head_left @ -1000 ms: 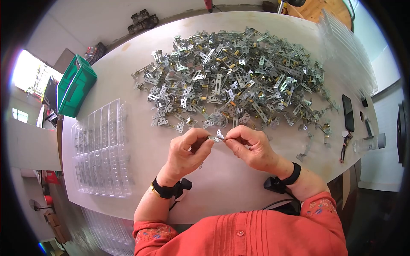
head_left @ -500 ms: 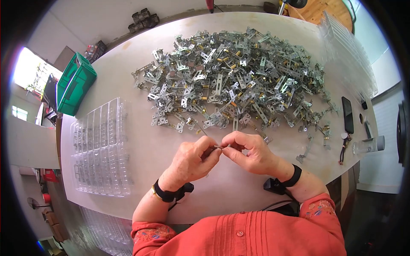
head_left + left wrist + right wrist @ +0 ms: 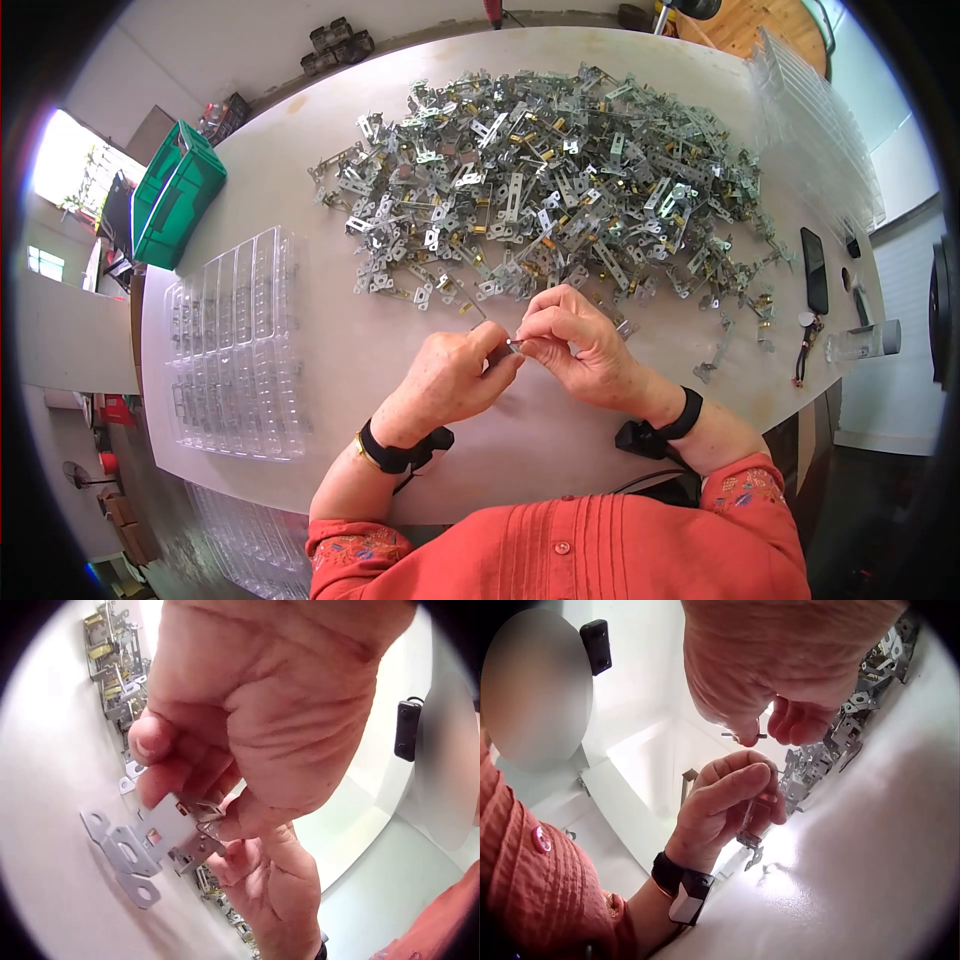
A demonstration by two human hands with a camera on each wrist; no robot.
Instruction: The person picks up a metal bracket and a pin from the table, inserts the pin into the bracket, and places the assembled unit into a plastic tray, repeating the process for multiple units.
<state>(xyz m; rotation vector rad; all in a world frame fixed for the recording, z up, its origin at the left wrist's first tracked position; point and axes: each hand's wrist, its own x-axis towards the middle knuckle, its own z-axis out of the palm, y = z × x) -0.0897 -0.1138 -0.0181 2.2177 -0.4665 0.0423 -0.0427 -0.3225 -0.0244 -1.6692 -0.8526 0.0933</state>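
Observation:
My left hand grips a silver metal bracket between thumb and fingers. The bracket has a bent plate with holes and flat eared tabs that stick out below the hand. Close against it, my right hand pinches a short thin metal pin between thumb and forefinger. Both hands meet just above the table, in front of the heap of metal brackets. From the head view the fingers hide most of the held bracket.
Clear plastic trays lie at the left, with a green crate behind them. More clear trays stack at the back right. A phone and a clear bottle lie along the right edge.
Both hands have come down slightly toward the body, and the bracket has turned so that it is mostly hidden in the head view. Most recently the right hand's fingers have lifted and shifted a little.

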